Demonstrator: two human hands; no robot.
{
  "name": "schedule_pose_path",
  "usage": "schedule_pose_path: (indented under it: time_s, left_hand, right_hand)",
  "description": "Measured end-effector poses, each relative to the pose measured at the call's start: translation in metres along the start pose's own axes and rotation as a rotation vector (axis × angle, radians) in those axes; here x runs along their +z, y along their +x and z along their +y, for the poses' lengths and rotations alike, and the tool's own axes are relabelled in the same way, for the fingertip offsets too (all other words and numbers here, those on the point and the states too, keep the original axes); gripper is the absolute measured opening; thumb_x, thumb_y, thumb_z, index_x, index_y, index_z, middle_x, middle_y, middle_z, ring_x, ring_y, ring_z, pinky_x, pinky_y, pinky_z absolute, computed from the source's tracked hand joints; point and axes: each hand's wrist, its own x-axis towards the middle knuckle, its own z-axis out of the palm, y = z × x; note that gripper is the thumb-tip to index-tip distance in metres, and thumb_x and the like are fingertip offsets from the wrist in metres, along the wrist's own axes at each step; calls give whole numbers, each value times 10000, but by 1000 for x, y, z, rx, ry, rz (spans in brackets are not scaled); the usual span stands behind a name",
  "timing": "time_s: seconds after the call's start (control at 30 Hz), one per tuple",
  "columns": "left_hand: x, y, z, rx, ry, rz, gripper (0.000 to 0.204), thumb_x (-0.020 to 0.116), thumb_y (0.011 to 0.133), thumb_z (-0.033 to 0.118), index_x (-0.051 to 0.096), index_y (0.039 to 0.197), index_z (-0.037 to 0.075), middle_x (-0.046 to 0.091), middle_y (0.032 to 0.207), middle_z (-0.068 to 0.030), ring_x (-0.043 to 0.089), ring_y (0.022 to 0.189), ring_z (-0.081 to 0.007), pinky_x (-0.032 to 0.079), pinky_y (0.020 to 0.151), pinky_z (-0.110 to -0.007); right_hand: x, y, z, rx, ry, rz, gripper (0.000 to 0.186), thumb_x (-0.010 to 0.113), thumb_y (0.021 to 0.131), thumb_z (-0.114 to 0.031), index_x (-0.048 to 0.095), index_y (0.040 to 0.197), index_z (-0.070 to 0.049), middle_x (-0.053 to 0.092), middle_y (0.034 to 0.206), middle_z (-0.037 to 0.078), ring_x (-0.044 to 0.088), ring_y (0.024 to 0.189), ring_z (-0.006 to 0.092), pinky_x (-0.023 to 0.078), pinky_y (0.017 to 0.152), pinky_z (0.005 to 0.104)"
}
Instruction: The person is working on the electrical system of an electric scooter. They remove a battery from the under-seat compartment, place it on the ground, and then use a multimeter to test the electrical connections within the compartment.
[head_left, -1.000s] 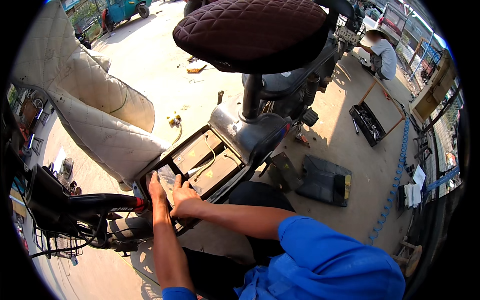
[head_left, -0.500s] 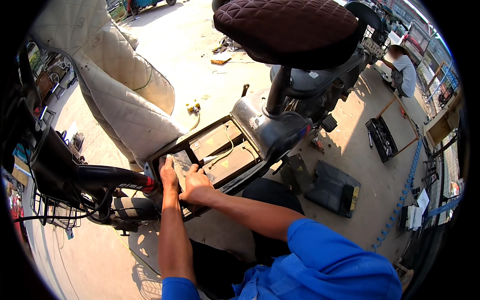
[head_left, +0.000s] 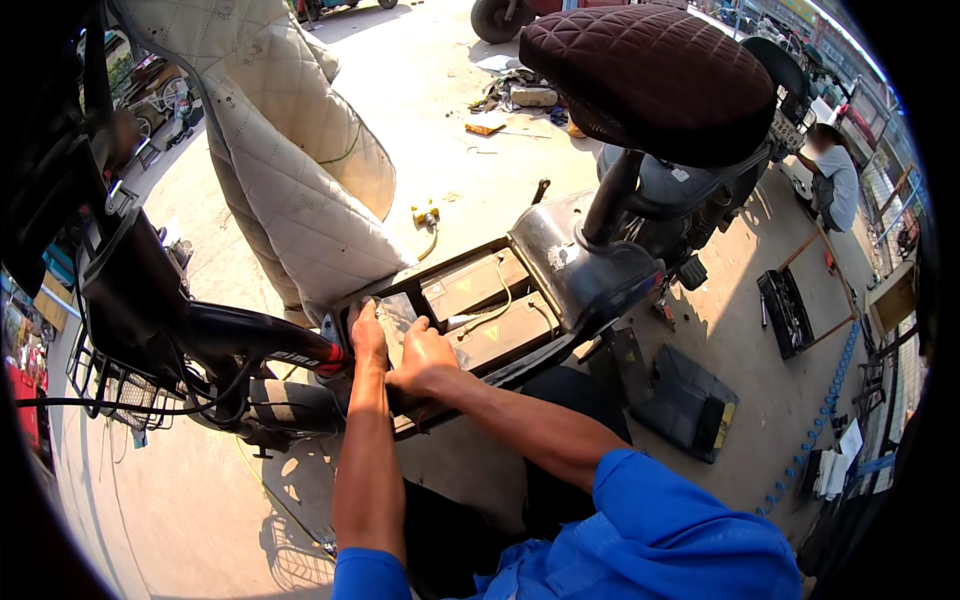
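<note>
While both bare forearms reach forward over the near edge of an open-topped black plastic compartment [head_left: 520, 369] in an electric scooter's footboard, the left hand [head_left: 368, 335] lies at the compartment's left end. Its fingers are at the left edge of a grey, flat-topped rectangular block [head_left: 400, 310], which sits inside that same end. The right hand [head_left: 425, 355] is just beside it, its fingertips at the block's right side; whether either hand's grip is clamped on the block or merely resting there, I cannot tell, since the palms and thumbs are mostly hidden.

In the compartment's right part, two brown rectangular batteries [head_left: 465, 287] with yellow triangular labels lie next to each other, a thin pale cable [head_left: 508, 298] looping over them. Above and to the right of the compartment stands a dark maroon quilted saddle [head_left: 650, 85]. Beyond its far left side hangs a cream quilted cover [head_left: 300, 190], and a small yellow connector [head_left: 426, 216] is near its far edge. Right of the compartment, on the ground, are a black plastic panel [head_left: 680, 400] and, well apart, a black tool tray [head_left: 787, 315].
</note>
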Motion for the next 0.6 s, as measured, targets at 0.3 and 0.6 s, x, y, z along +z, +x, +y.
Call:
schedule_pose_path:
  time_s: [0.3,0.6]
  left_hand:
    - [2,-1,16,-39,-82,-14,397,500,981,320,639,859,-31,644,791,-66,598,676,-180,485,675,-315]
    - [22,-44,83,284,-250,-30,249,414,1001,216,580,961,34,575,867,-57,584,761,-154,492,696,-298]
  right_hand:
    - [-7,-10,-2,-124,-31,163,976,850,605,-343,354,1250,196,605,1113,308,637,1035,402,534,891,419]
    - [-66,-47,-28,-282,-105,201,917,783,599,-279,367,1238,230,616,1016,340,659,939,422,557,823,422]
